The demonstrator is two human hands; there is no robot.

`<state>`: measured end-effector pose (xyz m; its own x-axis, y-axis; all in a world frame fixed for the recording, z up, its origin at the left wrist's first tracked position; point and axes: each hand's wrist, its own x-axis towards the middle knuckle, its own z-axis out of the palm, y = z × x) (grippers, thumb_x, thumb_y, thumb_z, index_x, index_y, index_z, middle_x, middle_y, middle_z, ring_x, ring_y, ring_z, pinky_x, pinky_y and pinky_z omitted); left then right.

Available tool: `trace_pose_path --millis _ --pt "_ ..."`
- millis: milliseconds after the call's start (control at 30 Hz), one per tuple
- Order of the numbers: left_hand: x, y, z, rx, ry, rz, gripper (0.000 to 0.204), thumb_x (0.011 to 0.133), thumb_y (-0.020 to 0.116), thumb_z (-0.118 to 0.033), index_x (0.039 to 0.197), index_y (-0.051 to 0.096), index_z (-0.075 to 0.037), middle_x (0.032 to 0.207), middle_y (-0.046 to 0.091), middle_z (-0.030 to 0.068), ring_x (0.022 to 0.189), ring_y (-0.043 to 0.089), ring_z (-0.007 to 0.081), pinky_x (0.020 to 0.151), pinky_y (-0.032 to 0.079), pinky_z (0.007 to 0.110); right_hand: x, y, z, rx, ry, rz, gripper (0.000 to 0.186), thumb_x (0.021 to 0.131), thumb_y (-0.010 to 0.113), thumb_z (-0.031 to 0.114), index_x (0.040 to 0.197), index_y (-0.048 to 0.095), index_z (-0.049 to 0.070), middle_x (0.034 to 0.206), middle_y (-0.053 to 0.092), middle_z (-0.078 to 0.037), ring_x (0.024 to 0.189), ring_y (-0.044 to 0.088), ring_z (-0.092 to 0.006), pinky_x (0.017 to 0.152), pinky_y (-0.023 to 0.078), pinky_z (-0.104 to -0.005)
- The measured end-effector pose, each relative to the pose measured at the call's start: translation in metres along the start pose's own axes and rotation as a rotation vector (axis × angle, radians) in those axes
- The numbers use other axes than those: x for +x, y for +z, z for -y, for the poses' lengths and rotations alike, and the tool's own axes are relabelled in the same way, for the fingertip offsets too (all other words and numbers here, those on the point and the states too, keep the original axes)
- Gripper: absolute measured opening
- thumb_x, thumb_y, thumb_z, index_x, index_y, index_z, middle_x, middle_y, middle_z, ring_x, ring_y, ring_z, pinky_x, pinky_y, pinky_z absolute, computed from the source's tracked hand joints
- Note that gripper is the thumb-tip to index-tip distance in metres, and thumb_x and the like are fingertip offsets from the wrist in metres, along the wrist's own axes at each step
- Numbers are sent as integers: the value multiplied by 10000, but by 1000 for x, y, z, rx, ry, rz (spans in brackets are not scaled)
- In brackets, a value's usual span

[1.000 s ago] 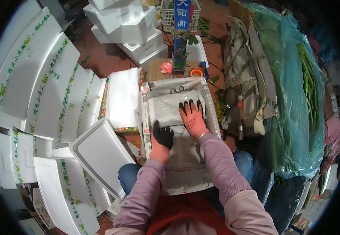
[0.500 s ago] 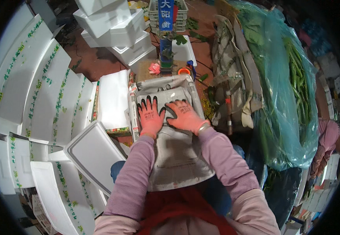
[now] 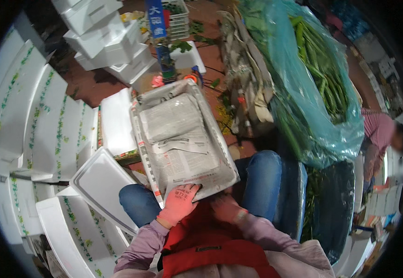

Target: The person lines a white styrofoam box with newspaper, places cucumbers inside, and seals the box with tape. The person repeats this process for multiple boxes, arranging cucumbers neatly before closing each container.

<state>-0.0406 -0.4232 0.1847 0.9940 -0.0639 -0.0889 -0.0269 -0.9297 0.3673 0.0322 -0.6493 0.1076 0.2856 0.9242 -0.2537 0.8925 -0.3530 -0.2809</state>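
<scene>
Cluttered packing area: stacked white foam boxes (image 3: 104, 39) beyond the newspaper-lined box (image 3: 183, 136), which rests on the person's lap. The crinkled newsprint covers the rectangular box's top. Left hand (image 3: 179, 204), in a coral knit glove, grips the box's near edge, fingers clamped over the paper. Right hand (image 3: 227, 208) sits under that near edge; finger state cannot be told. A teal plastic bag of long green stalks (image 3: 319, 88) lies right of the box.
</scene>
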Motion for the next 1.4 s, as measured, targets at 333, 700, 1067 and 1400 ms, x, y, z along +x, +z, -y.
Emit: trace_pose_path --millis 333,700,1067,1400 --pt "14 12 -7 -166 -78 24 608 781 770 -310 1331 553 -167 1193 639 85 1013 664 295 835 540 409 33 173 8 493 359 796 430 987 463 346 1255 660 74 1218 674 -207 1081 659 -380 918 509 -514" --pt "8 26 -4 -51 -36 -107 656 787 770 -334 1356 520 -123 1188 636 130 1065 641 342 890 517 439 23 11 5 341 156 383 594 982 461 498 1348 563 41 1332 610 -219 1233 580 -385 1038 452 -452" --pt "13 13 -7 -174 -92 52 810 777 790 -382 1466 435 -145 1376 557 181 1256 537 372 1071 411 466 -126 -164 -15 770 152 -353 422 943 637 290 1293 574 64 1233 640 -205 1171 603 -381 1005 477 -413" --pt "58 -54 -93 -375 -52 -262 793 757 806 -156 1447 441 -13 1481 449 229 1377 402 443 1158 328 498 -266 -263 -121 673 859 -1468 363 873 601 -6 1235 617 2 1156 683 -172 1087 654 -253 961 492 -343"
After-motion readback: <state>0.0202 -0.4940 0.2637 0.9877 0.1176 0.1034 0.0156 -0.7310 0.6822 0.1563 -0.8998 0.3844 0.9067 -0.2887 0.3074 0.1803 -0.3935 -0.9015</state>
